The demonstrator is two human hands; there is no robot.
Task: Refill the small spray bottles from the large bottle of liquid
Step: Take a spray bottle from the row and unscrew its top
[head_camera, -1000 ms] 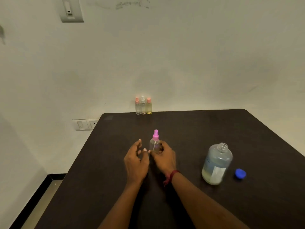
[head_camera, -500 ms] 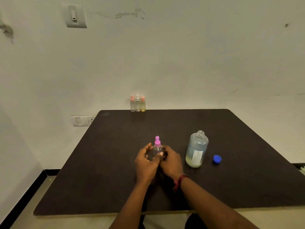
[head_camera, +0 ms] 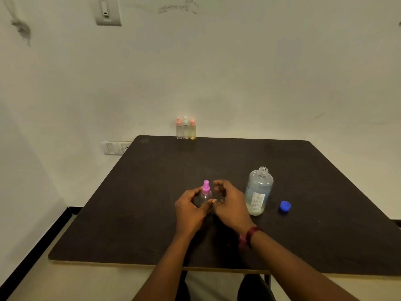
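Near mid-surface the spray bottle (head_camera: 205, 195) stands upright, the left hand (head_camera: 191, 208) gripping its clear body. Just right, the right hand (head_camera: 233, 203) hovers, fingers loosely curled, empty. Likely light, slick plastic: steady the body, twist the pink cap (head_camera: 206, 186).

— What is seen on the dark table (head_camera: 134, 213)?

— A small spray bottle (head_camera: 206, 195) with a pink top is held upright by the left hand (head_camera: 189, 210), with the thumb laid against its clear body. The right hand (head_camera: 231, 204) is poised just beside it, fingers loosely curved and blurred. Contact cannot be made out.

— And the large bottle (head_camera: 259, 192)?

— It is stood uncapped just right of the right hand, with pale liquid at its bottom. A blue cap (head_camera: 285, 206) is laid near it on the right.

— Anything further back?

— Three small spray bottles (head_camera: 186, 131) are lined up side by side at the far edge, against the wall.
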